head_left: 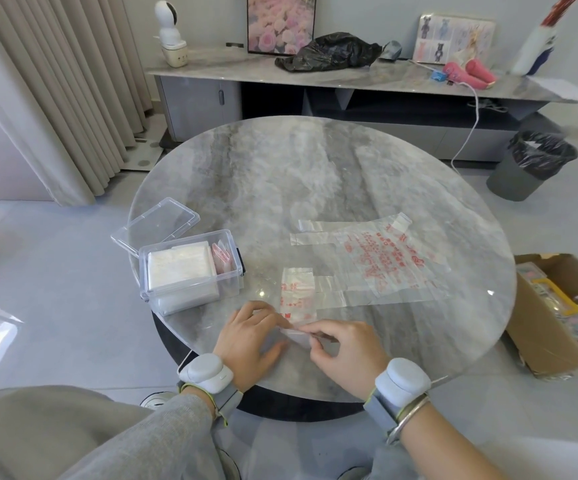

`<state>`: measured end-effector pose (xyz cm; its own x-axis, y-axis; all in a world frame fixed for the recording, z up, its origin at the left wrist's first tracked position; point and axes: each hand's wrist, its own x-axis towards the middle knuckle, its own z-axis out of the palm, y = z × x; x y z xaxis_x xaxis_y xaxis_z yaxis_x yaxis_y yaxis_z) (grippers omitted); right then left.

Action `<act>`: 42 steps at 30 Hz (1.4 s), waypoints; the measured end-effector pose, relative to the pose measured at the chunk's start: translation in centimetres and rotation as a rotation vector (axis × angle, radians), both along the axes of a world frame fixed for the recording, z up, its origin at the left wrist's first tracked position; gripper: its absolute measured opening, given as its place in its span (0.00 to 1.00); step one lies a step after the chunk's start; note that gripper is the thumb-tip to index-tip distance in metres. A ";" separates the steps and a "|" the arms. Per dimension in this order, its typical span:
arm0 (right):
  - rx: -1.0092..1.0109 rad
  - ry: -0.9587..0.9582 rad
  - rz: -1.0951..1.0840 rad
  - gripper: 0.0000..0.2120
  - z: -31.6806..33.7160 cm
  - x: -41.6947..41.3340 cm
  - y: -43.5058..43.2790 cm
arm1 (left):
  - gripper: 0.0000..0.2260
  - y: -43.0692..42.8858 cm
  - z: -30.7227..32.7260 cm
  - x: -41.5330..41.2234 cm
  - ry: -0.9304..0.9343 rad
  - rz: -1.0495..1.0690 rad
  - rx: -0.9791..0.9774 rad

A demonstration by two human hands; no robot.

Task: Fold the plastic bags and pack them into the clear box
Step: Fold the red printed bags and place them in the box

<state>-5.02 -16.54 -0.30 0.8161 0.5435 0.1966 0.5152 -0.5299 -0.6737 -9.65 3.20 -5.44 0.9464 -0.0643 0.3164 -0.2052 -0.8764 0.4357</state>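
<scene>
Plastic bag (298, 299), clear with red print, folded to a narrow strip at near edge of round table (280, 174). Near end pinned under left hand (249, 341), fingers extended and pressing flat. Fold pinched between curled fingers of right hand (346, 348). Second bag (384, 265) spread flat just beyond. Clear box (190, 275) to left, lid open, folded bags inside.

Table (280, 174): grey marble veining. Flat bag (384, 265) and folded bag (298, 292): clear, red print. Clear box (235, 278) contents: white, apparently pink.
</scene>
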 end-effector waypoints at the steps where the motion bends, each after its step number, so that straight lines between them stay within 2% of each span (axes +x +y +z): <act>1: 0.030 0.047 -0.015 0.15 0.2 -0.1 0.0 | 0.14 -0.1 0.1 0.0 0.013 0.015 -0.027; 4: 0.189 0.210 -0.094 0.09 0.4 0.0 -0.1 | 0.13 -0.5 0.0 -0.2 0.210 0.090 -0.202; 6: 0.304 0.344 -0.154 0.07 0.6 0.4 -0.1 | 0.02 -0.5 0.2 -0.2 0.335 0.089 -0.269; 8: 0.381 0.480 -0.219 0.06 0.6 0.7 -0.2 | 0.09 -0.7 0.4 -0.1 0.386 0.097 -0.321; 11: 0.355 0.598 -0.284 0.11 -0.5 1.0 -0.2 | 0.10 -0.8 0.4 0.4 0.443 0.174 -0.433; 14: 0.253 0.589 -0.320 0.12 -2.2 1.0 0.0 | 0.10 -1.0 0.1 0.6 0.406 0.205 -0.451; 19: 0.189 0.519 -0.320 0.13 -3.0 1.2 0.8 | 0.06 -1.4 0.0 0.7 0.364 0.302 -0.472; 24: 0.156 0.509 -0.376 0.10 -3.5 1.4 1.5 | 0.03 -1.2 -0.1 0.7 0.290 0.360 -0.384; 32: 0.094 0.502 -0.383 0.09 -3.6 1.5 1.7 | 0.08 -1.1 -0.1 1.5 0.370 0.430 -0.456; 42: 0.023 0.501 -0.410 0.09 -3.5 1.7 2.3 | 0.07 -1.4 -0.1 1.6 0.341 0.489 -0.390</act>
